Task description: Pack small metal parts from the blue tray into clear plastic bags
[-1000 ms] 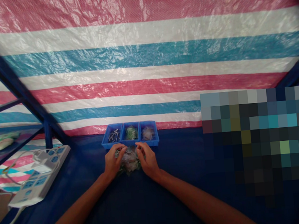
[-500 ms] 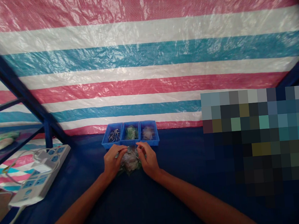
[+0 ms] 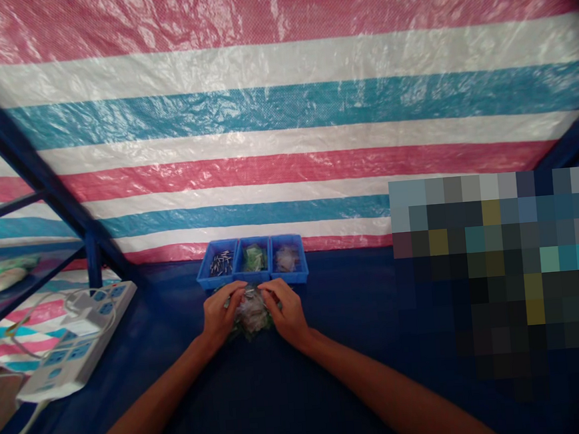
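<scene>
My left hand (image 3: 223, 310) is closed, thumb and forefinger pinched together. Opposite it, my right hand (image 3: 285, 307) is pinched in the same way. Between the fingertips shows what looks like a small clear plastic bag (image 3: 250, 291), its details too small to make out. Just below lies a pile of clear and green small plastic packets (image 3: 253, 317), partly hidden by both hands. Directly beyond the hands stands a blue three-part tray (image 3: 216, 282). Its left part holds thin metal pins (image 3: 221, 262), the middle green packets (image 3: 254, 258), the right clear packets (image 3: 287, 258).
A white power strip (image 3: 79, 347) with plugs and cables lies at the left on the dark blue tabletop (image 3: 254, 400). Blue metal frame bars (image 3: 92, 252) rise behind it. A striped plastic sheet (image 3: 284, 144) hangs at the back. The right side is pixelated.
My right fingertips have moved left and slightly down, toward my left ones. The gap between the hands is narrower, and a shiny clear piece now shows between them.
</scene>
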A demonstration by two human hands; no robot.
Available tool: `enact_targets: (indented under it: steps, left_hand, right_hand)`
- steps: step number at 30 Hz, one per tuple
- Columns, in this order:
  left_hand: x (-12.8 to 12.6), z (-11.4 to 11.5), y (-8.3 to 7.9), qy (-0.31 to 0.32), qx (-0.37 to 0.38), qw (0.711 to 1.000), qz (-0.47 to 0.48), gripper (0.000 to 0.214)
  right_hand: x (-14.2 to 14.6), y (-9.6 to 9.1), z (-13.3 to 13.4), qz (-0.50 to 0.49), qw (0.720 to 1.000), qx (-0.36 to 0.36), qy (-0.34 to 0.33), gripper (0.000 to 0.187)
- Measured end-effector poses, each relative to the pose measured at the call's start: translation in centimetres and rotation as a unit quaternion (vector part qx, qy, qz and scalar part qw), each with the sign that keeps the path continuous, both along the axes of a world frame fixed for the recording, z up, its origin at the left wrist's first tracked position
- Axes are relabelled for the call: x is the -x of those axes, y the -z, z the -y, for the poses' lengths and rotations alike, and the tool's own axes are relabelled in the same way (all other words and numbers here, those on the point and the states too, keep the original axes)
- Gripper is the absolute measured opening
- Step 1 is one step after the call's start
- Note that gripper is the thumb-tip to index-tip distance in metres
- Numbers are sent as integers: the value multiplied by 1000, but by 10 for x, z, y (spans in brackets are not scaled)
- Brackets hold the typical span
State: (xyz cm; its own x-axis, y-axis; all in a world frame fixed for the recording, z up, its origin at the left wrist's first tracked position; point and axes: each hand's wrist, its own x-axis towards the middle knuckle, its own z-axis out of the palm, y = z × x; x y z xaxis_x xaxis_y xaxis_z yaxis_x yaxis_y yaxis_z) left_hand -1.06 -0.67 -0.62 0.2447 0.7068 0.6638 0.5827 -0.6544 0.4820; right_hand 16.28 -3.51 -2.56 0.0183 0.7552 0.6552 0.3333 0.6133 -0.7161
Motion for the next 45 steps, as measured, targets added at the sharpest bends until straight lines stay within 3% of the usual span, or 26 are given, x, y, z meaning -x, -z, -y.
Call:
enact_targets:
  steps: [19, 30, 45]
  left_hand:
    - [2, -2, 6, 24, 23, 999, -13, 24]
    - [-1, -2, 2, 27, 0, 1000, -13, 18]
    - [-4, 2, -8, 22, -19, 999, -30, 19]
  right_hand:
    - [2, 1, -2, 40, 999, -6, -26, 17]
    - [1, 1, -2, -21, 998, 45, 39, 18]
    - [1, 3, -3, -6, 999, 30, 26, 18]
